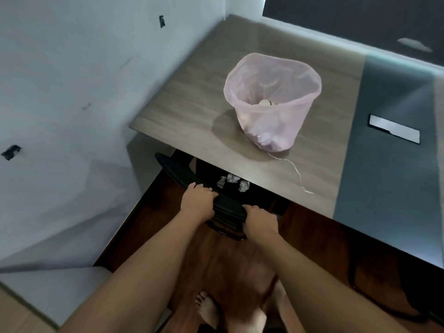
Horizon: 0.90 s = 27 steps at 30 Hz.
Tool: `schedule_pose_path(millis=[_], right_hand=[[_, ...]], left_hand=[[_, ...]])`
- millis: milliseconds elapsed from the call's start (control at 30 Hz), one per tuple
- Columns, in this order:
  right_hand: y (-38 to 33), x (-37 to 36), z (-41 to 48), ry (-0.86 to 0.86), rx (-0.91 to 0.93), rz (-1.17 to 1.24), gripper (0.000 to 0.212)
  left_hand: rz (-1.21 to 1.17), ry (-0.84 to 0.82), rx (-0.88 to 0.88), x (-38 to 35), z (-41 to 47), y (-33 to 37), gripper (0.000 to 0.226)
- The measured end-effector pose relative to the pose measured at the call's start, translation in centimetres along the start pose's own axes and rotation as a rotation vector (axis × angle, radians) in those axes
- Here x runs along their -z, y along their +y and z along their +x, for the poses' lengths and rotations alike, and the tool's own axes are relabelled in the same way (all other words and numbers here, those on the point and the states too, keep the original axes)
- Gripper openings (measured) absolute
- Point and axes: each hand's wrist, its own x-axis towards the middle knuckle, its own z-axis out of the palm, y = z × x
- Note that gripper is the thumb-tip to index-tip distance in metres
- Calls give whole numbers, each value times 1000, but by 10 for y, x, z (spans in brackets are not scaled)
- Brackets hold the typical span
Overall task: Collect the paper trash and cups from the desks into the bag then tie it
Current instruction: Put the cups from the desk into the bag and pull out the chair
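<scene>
Gripping chair back [228,207] top edge: left hand [198,200], right hand [260,221] closed on it; chair tucked under desk [192,109] edge.

The desk [192,109] has a wood-grain top, with a dark teal band [384,164] along its right part; a pink see-through bag [271,102] stands open and upright on the wood near the middle, with some trash inside; a thin white string [292,167] trails from the bag's foot across the wood toward the near edge; a flat silver plate [394,128] sits in the teal band, well apart from the bag; under the near edge a black chair [204,186] carries three crumpled paper balls [232,182] on its seat; the floor [240,260] below is reddish-brown wood.
</scene>
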Motion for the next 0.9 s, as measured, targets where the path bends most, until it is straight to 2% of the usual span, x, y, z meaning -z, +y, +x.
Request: schedule_pose_path(millis=[167,400,567,900], right_hand=[[-7,6,8,-52,-43,-64,66],[-7,-3,-15,-75,-3,-70,68],[-6,-22,-51,-86,63,-102,63],[-13,-64,-125,-178,199,-110,71]], left_hand=[[48,92,-26,-2,-4,-2,48],[115,131,-51,-7,-31,5,44],[35,43,-18,-15,-71,7,41],[111,-140,-68,-52,-161,15,55]])
